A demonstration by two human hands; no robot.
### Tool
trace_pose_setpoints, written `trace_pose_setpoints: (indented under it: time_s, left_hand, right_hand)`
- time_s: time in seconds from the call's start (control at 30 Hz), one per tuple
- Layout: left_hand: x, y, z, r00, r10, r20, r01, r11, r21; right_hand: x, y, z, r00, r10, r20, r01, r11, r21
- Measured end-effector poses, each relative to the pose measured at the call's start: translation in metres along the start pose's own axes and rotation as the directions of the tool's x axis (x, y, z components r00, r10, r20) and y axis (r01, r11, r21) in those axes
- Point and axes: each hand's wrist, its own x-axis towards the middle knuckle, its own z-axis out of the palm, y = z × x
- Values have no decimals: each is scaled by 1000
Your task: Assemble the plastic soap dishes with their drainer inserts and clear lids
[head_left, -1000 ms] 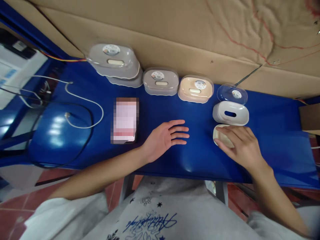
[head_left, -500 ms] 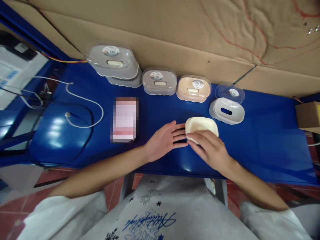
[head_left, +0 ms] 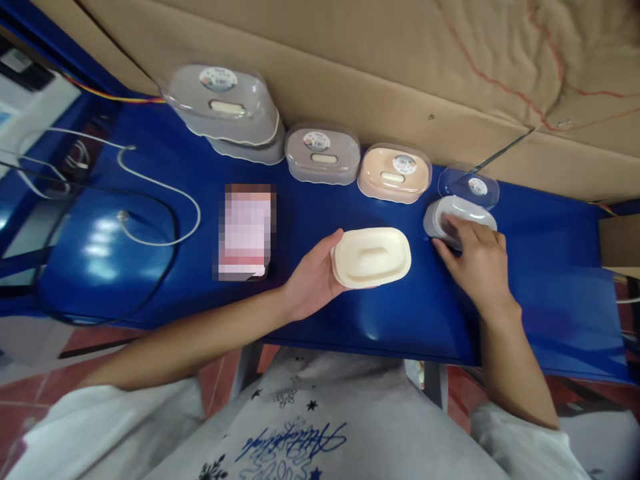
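Observation:
A cream oval tray (head_left: 373,257) with a raised bar in its middle rests in my left hand (head_left: 316,277), thumb at its left end and fingers beneath. To the right, my right hand (head_left: 477,260) is on a white oval box (head_left: 436,221), its fingertips at the box's top opening and thumb at the near side. The hand hides part of the box. Just behind that box lies a clear lid (head_left: 460,181) with a round label.
Along the back stand a peach box (head_left: 375,175), a grey box (head_left: 305,162) and stacked grey boxes (head_left: 260,120), all with clear lids. A blurred-out flat device (head_left: 247,233) lies left of centre on the blue table (head_left: 320,333). Cables (head_left: 165,189) curl at left.
The cream tray has passed from my right hand to my left and moved left. My right hand has gone right to the white box. The camera view has shifted slightly.

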Motion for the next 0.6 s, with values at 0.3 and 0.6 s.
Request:
trace_pose_setpoints:
  time_s: [0.3, 0.6]
  left_hand:
    - [10, -1, 3, 997, -60, 53, 59, 998, 27]
    - [5, 2, -3, 997, 8, 76, -13, 998, 61]
  right_hand:
    - [-9, -36, -5, 975, -97, -200, 141, 965, 220]
    - [-23, -98, -14, 841, -463, -280, 535, 789, 302]
